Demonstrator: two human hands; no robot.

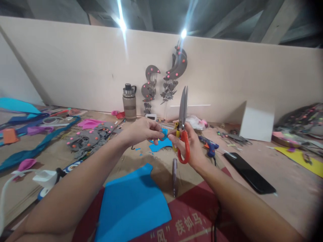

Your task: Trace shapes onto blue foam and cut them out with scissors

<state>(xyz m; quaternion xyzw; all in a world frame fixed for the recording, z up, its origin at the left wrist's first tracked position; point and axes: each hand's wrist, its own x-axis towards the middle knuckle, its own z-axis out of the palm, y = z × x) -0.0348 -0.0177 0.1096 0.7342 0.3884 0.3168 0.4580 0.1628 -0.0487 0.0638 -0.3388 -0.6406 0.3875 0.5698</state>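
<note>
My left hand [148, 130] pinches a small piece of blue felt [164, 133] between thumb and fingers. Close beside it, my right hand [190, 143] is wrapped round scissors [186, 148] with red and yellow handles, blades pointing up and nearly together. The right fingertips reach toward the edge of the small blue piece; whether they touch it I cannot tell. Beneath both hands lies a cut blue scrap [160, 145] with tiny snippets around it. A large blue sheet [133, 205] with a curved edge lies nearer to me, and a slim pen-like tool [175, 177] stands out to its right.
A water bottle [130, 104] stands at the back wall, beside hanging grey moon ornaments [176, 65]. Grey pieces with pink dots [88, 139] lie left. To the right are a blue glue gun [210, 146], a black phone [249, 173] and a white card [258, 121]. A white plug [46, 178] sits front left.
</note>
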